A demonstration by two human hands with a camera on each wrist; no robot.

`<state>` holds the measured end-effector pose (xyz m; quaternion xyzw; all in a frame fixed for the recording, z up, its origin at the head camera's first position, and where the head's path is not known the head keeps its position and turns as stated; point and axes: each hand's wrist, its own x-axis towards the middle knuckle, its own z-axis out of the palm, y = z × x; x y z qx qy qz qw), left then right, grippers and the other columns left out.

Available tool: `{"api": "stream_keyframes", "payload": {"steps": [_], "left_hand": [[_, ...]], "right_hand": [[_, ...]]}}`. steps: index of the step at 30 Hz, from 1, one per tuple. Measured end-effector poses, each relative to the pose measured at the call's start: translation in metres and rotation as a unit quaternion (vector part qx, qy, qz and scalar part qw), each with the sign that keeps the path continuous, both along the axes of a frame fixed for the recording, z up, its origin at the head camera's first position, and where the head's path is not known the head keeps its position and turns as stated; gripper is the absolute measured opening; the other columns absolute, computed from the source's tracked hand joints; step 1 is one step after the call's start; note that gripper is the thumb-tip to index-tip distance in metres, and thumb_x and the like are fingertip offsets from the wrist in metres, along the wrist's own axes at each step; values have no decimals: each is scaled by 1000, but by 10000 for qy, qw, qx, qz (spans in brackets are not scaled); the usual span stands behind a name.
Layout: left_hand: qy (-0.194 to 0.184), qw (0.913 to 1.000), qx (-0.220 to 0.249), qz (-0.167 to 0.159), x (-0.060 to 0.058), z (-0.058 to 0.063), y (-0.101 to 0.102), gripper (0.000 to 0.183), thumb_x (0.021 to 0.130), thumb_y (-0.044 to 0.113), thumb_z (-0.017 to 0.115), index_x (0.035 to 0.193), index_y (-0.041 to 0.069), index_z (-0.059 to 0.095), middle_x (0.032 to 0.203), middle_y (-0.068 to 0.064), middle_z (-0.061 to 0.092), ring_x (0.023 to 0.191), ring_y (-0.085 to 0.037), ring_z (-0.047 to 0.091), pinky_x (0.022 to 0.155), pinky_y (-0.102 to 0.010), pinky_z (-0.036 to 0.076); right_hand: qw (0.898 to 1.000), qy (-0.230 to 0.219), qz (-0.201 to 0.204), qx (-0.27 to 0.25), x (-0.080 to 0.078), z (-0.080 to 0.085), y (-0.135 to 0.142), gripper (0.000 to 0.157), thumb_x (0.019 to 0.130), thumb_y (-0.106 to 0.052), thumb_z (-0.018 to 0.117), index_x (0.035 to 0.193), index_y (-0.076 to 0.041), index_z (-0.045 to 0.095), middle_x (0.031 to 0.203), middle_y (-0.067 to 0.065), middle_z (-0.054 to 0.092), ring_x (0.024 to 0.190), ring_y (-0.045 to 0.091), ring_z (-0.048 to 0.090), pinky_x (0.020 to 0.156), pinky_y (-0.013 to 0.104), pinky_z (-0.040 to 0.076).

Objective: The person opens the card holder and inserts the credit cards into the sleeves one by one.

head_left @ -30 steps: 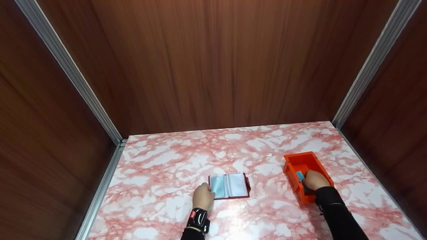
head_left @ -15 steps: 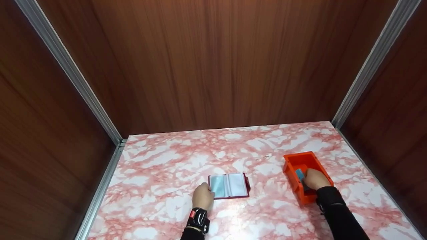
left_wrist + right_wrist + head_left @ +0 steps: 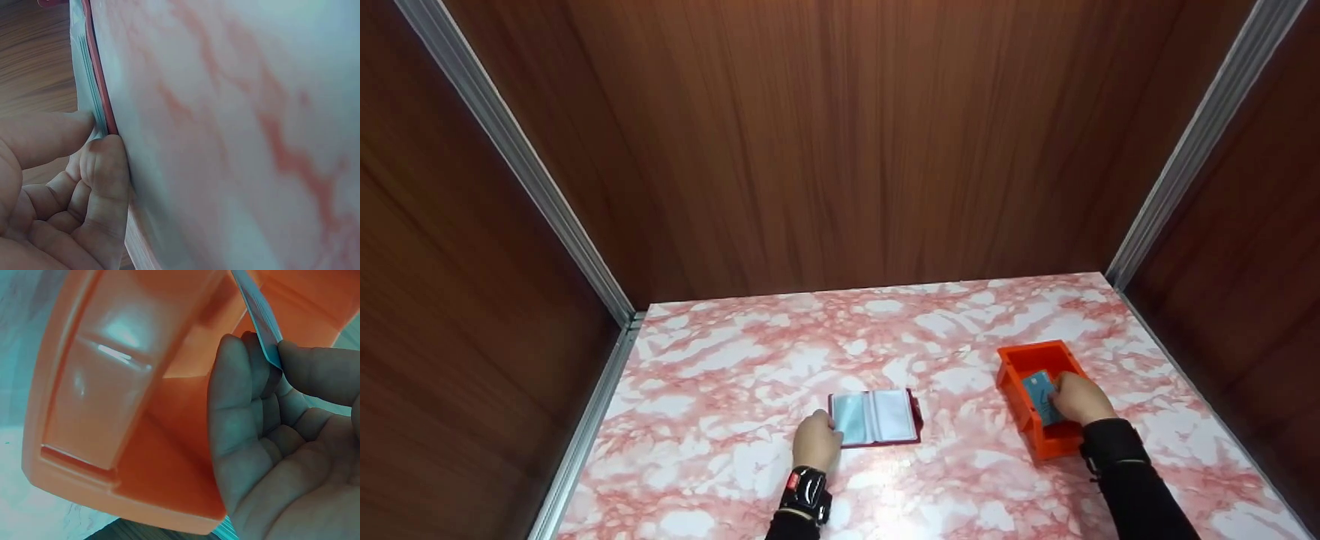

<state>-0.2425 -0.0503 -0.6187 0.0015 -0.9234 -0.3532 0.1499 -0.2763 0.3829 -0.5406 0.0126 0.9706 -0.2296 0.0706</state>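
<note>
A small card holder [image 3: 894, 415] with a dark red cover lies open on the table, its clear sleeves facing up. My left hand [image 3: 816, 442] pinches its left edge. In the left wrist view, thumb and index finger press on either side of the red edge [image 3: 100, 73]. Over on the right, my right hand [image 3: 1081, 399] is inside an orange bin [image 3: 1020, 409] and pinches a blue card [image 3: 1039, 394]. The right wrist view shows the card [image 3: 261, 320] tilted between thumb and fingers, near the bin's wall [image 3: 169, 455]. Part of the bin's floor is hidden by the hand.
The table [image 3: 720, 375] has a pink and white marbled top. Dark wood panels [image 3: 840, 165] close it in at the back and both sides, with metal rails [image 3: 532, 180] at the corners. Table surface lies between the card holder and the bin.
My right hand has shifted slightly right and toward me. The blue card has turned so that more of its face shows. My left hand and the card holder have stayed put.
</note>
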Motion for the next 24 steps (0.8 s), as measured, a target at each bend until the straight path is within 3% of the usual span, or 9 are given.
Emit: {"api": "stream_keyframes", "payload": {"steps": [15,24], "left_hand": [[-101,9999,5,39,-1,-2,0,15,68,-2,72,74,4,59,67,-7,60,64,-29,59,62,-43,47],[-161,9999,-52,12,-2,-2,-1,16,69,1,75,75,4,60,69,-7,60,65,-30,60,64,-44,48]], "right_hand": [[9995,253,-117,-152,2,30,0,13,94,-5,54,84,1,50,73,10,47,69,28,50,64,38,40],[9957,896,-163,-158,1,49,-5,13,94,-5,55,88,5,50,75,14,49,69,31,49,63,40,40]]}}
